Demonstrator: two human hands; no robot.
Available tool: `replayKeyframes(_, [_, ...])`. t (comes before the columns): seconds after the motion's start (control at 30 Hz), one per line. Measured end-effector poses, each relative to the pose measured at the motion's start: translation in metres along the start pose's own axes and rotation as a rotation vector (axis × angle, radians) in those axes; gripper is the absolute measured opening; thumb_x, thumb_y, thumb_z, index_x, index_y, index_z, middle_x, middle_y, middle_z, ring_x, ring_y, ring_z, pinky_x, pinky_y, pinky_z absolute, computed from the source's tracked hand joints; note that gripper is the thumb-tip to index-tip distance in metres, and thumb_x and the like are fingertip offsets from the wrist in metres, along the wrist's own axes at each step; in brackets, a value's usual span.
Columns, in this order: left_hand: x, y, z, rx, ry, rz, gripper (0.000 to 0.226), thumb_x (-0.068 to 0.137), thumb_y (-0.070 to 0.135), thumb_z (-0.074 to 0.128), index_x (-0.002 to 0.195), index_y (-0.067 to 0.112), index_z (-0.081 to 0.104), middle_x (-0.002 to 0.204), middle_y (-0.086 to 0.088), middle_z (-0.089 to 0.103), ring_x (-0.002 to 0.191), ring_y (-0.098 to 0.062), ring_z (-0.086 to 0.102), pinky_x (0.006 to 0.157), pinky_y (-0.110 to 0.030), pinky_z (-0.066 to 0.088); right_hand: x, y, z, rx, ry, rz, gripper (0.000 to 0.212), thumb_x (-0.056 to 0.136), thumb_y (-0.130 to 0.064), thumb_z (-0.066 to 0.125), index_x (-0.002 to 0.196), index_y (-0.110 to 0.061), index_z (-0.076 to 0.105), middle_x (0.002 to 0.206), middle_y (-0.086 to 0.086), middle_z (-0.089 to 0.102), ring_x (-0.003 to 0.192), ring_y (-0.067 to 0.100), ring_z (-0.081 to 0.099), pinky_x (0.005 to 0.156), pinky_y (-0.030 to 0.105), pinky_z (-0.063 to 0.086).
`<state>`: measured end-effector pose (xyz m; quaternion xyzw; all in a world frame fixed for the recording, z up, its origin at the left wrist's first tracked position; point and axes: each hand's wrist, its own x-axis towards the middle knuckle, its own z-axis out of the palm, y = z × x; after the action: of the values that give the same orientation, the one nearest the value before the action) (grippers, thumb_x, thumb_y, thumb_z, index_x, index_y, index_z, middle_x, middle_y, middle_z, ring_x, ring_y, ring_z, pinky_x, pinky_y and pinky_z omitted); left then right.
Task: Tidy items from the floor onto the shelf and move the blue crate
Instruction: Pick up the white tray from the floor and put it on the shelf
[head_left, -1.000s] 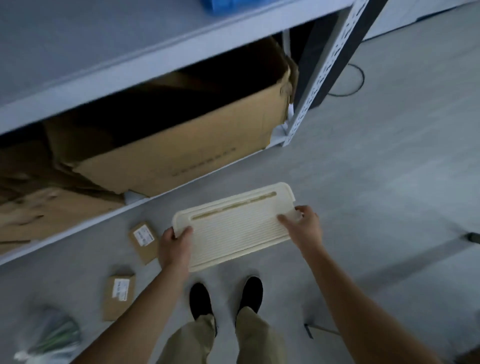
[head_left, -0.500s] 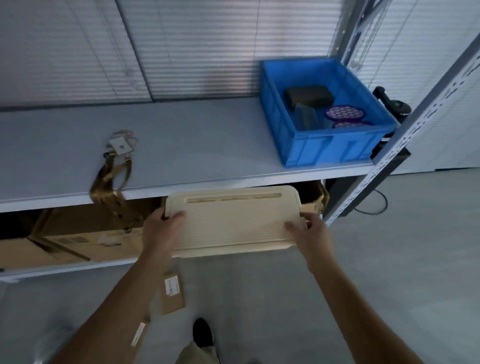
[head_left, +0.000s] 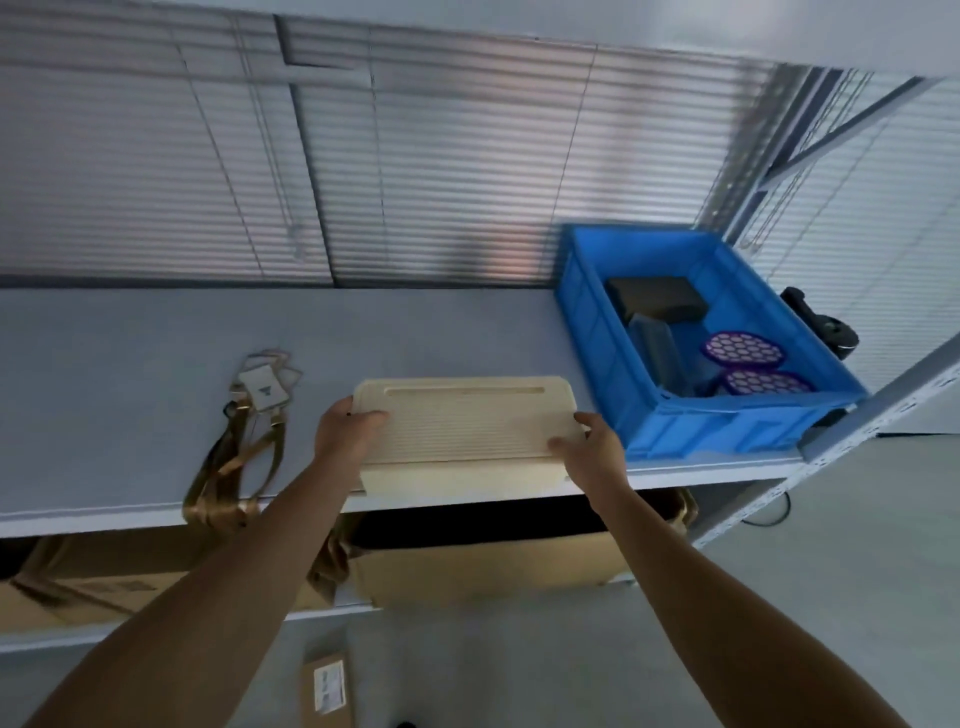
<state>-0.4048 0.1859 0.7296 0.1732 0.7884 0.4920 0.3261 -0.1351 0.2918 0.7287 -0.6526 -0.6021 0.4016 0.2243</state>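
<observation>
A cream ribbed board (head_left: 462, 426) with a long slot near its far edge is over the front part of the grey shelf (head_left: 130, 364); its near edge juts past the shelf's front lip. My left hand (head_left: 345, 426) grips its left end and my right hand (head_left: 592, 447) grips its right end. Whether the board rests on the shelf or hovers just above it, I cannot tell. The blue crate (head_left: 680, 426) stands on the shelf just right of the board, with dark boxes and two purple honeycomb discs inside.
Gold straps with white tags (head_left: 244, 441) lie on the shelf to the left and hang over its edge. Cardboard boxes (head_left: 493, 566) fill the lower shelf. A small brown parcel (head_left: 327, 686) lies on the floor. A slanted shelf post (head_left: 883, 415) runs at the right.
Both hands have lifted the board from near the floor up to shelf height and pushed it forward over the shelf. My view has risen from the floor to the shelf.
</observation>
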Motion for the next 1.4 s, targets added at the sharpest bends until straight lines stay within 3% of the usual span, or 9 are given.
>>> replayKeyframes(0.27, [0.029,0.013,0.020,-0.101,-0.129,0.047,0.035,0.081,0.003,0.067,0.115,0.009,0.067,0.099,-0.006,0.067,0.090,-0.021,0.061,0.063,-0.022,0.043,0.047,-0.007,-0.004,-0.002,0.024,-0.010,0.070,0.080,-0.032,0.071,0.143,-0.020,0.042,0.132,0.007,0.056,0.104,0.023,0.058,0.077,0.033,0.051])
replayKeyframes(0.4, [0.020,-0.005,0.021,-0.115,-0.102,-0.010,0.051,0.079,0.014,0.074,0.127,0.018,0.057,0.118,-0.003,0.064,0.101,-0.023,0.060,0.084,-0.033,0.048,0.058,0.005,-0.009,0.038,-0.034,0.025,0.069,0.085,-0.029,0.069,0.145,-0.013,0.037,0.129,0.008,0.059,0.098,0.022,0.059,0.078,0.031,0.050])
replayKeyframes(0.57, [0.004,-0.041,0.035,-0.066,-0.022,-0.123,0.048,0.089,0.033,0.064,0.131,0.010,0.056,0.114,-0.023,0.066,0.100,-0.043,0.062,0.081,-0.050,0.049,0.056,0.038,0.010,0.191,-0.195,0.140,0.064,0.080,-0.031,0.074,0.132,-0.014,0.040,0.109,0.007,0.062,0.090,0.024,0.062,0.080,0.044,0.057])
replayKeyframes(0.7, [0.015,-0.040,0.057,-0.189,0.043,-0.160,0.046,0.091,0.037,0.060,0.129,0.012,0.053,0.106,-0.010,0.066,0.089,-0.027,0.063,0.074,-0.038,0.045,0.078,0.040,0.024,0.257,-0.258,0.131,0.069,0.073,-0.039,0.078,0.128,-0.019,0.040,0.111,0.009,0.064,0.089,0.023,0.061,0.086,0.048,0.056])
replayKeyframes(0.83, [0.051,-0.017,0.081,-0.248,0.084,-0.169,0.048,0.089,0.037,0.064,0.130,0.014,0.053,0.118,-0.012,0.065,0.103,-0.032,0.064,0.084,-0.042,0.050,0.126,0.015,0.025,0.291,-0.241,0.131,0.060,0.079,-0.032,0.076,0.127,-0.017,0.043,0.110,0.006,0.062,0.103,0.029,0.064,0.096,0.050,0.053])
replayKeyframes(1.0, [0.107,0.012,0.114,-0.239,0.106,-0.143,0.071,0.075,0.046,0.072,0.134,0.016,0.049,0.127,-0.019,0.062,0.115,-0.039,0.062,0.096,-0.050,0.051,0.181,-0.025,0.034,0.294,-0.224,0.156,0.038,0.087,-0.028,0.068,0.113,-0.018,0.043,0.086,0.000,0.058,0.085,0.023,0.060,0.073,0.036,0.052])
replayKeyframes(1.1, [0.140,0.033,0.131,-0.194,0.143,-0.114,0.068,0.077,0.046,0.070,0.133,0.013,0.050,0.127,-0.018,0.062,0.111,-0.040,0.062,0.091,-0.050,0.053,0.212,-0.046,0.042,0.308,-0.184,0.107,0.051,0.082,-0.031,0.070,0.125,-0.014,0.049,0.102,0.005,0.066,0.091,0.024,0.065,0.083,0.039,0.057])
replayKeyframes(1.2, [0.166,0.052,0.144,-0.176,0.149,-0.071,0.070,0.077,0.047,0.070,0.134,0.011,0.051,0.130,-0.016,0.061,0.113,-0.038,0.061,0.094,-0.050,0.053,0.236,-0.063,0.044,0.366,-0.204,0.078,0.052,0.082,-0.028,0.070,0.130,-0.013,0.055,0.105,0.008,0.067,0.081,0.021,0.061,0.066,0.031,0.052])
replayKeyframes(1.4, [0.213,0.074,0.161,-0.190,0.150,-0.070,0.073,0.076,0.048,0.070,0.136,0.011,0.049,0.133,-0.014,0.060,0.116,-0.035,0.060,0.097,-0.049,0.052,0.281,-0.090,0.046,0.400,-0.248,0.103,0.050,0.081,-0.028,0.073,0.126,-0.011,0.059,0.111,0.013,0.067,0.088,0.028,0.063,0.063,0.031,0.052])
